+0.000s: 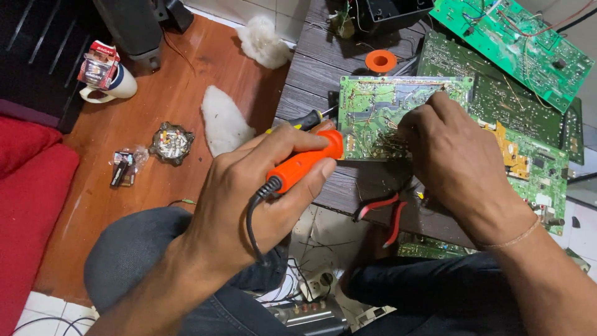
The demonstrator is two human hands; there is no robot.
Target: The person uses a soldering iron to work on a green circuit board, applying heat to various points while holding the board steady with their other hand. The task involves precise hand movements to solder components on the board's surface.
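My left hand [255,186] grips an orange-handled soldering iron [305,163] with a black cord; its tip points toward a green circuit board [373,112] lying on a dark wooden board [311,81]. My right hand [451,152] rests on the right part of that circuit board, fingers bent and pressed to its surface. Whether it pinches something small is hidden by the fingers.
Red-handled pliers [388,214] lie under my right wrist. More green circuit boards [516,37] stack at the right. An orange solder spool [380,61], a screwdriver [305,119], white wadding [224,121], an ashtray [171,143] and a mug [109,84] lie around. My knees frame loose wires below.
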